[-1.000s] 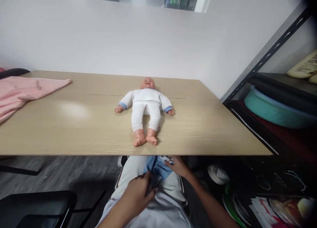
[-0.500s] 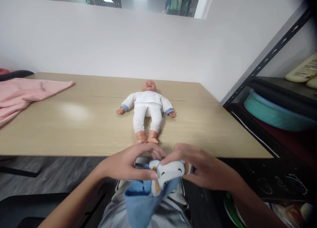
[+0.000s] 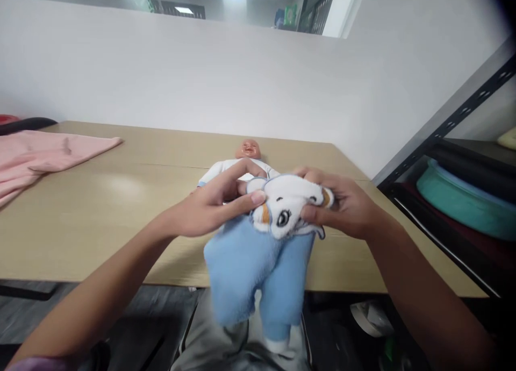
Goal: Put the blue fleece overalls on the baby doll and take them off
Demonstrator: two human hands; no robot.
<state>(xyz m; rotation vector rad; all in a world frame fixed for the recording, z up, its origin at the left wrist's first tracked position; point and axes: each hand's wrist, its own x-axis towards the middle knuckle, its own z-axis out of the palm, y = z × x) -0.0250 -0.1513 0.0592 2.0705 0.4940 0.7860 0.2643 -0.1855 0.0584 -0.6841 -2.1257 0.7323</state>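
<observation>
Both my hands hold up a small light-blue fleece garment with a white animal face at its top. My left hand pinches the top left edge, thumb on the white patch. My right hand grips the top right edge, fingers curled round it. The two blue legs hang down over the table's near edge. Behind the garment a baby doll in white clothes lies face up on the wooden table; only its head and shoulders show.
A pink cloth lies on the table's far left. A dark metal shelf stands at the right with a teal tub on it. A white wall backs the table. My lap is below.
My hands rose from my lap to above the table, lifting the blue garment. It now hangs unfolded in front of the doll and hides most of it.
</observation>
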